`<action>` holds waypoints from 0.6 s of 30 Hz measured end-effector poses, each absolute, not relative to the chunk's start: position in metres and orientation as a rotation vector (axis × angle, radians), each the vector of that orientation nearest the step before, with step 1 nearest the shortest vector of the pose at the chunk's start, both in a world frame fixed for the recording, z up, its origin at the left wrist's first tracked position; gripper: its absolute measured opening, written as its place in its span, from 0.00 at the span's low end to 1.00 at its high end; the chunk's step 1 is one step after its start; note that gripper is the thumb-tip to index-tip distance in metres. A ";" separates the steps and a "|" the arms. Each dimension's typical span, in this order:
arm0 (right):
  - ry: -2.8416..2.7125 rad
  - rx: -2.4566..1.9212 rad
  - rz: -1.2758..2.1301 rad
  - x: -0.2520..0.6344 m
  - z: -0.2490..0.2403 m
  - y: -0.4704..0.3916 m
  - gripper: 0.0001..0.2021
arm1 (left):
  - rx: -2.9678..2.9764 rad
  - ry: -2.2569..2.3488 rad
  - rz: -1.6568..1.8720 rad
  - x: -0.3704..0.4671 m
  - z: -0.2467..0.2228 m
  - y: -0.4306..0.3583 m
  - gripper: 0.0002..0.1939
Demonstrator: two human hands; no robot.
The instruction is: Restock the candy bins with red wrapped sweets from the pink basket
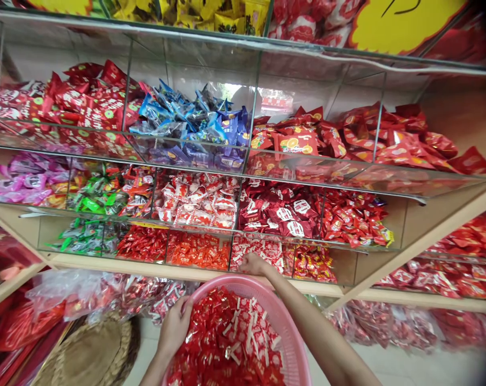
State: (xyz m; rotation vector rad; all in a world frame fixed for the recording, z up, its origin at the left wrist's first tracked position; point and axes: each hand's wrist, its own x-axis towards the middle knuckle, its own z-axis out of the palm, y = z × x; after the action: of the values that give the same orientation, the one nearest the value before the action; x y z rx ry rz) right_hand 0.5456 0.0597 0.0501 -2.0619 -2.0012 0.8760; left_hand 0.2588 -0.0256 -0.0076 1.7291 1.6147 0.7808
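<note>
My left hand (176, 325) grips the left rim of a round pink plastic basket (297, 327). Inside it are red-wrapped candies (211, 343) and, on the right side, white-and-red wrapped candies (257, 327). My right hand (252, 264) reaches past the basket's far rim to the lowest shelf row. Its fingers are curled at the front of a compartment of white-and-red candies (263, 246); whatever they hold is hidden. Beside that compartment, orange-red candies (198, 251) lie to the left and red-and-yellow candies (313, 264) to the right.
Glass-divided shelves hold blue packets (178, 115), red orange-print packets (297, 143) and dark red packets (283, 212). A wooden ledge (146, 268) runs below the lowest row. Bagged candies (86, 289) and a woven straw basket (94, 351) are at lower left.
</note>
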 end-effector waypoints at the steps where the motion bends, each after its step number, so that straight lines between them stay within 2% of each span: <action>1: -1.994 -2.018 0.929 0.549 0.049 0.061 0.11 | 1.731 1.612 0.778 0.259 -0.008 -0.026 0.19; 8: -1.926 -1.809 1.277 0.566 0.054 0.063 0.13 | 1.738 1.597 0.803 0.259 -0.005 -0.026 0.17; 18: -1.749 -1.749 1.387 0.572 0.062 0.052 0.09 | 1.753 1.617 0.810 0.259 -0.007 -0.026 0.16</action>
State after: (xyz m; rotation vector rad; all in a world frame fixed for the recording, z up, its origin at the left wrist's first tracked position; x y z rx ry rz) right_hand 0.5717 0.0520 0.0619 -1.7490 -1.7490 1.3868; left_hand 0.2586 -0.0256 -0.0068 1.7526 1.6169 0.8096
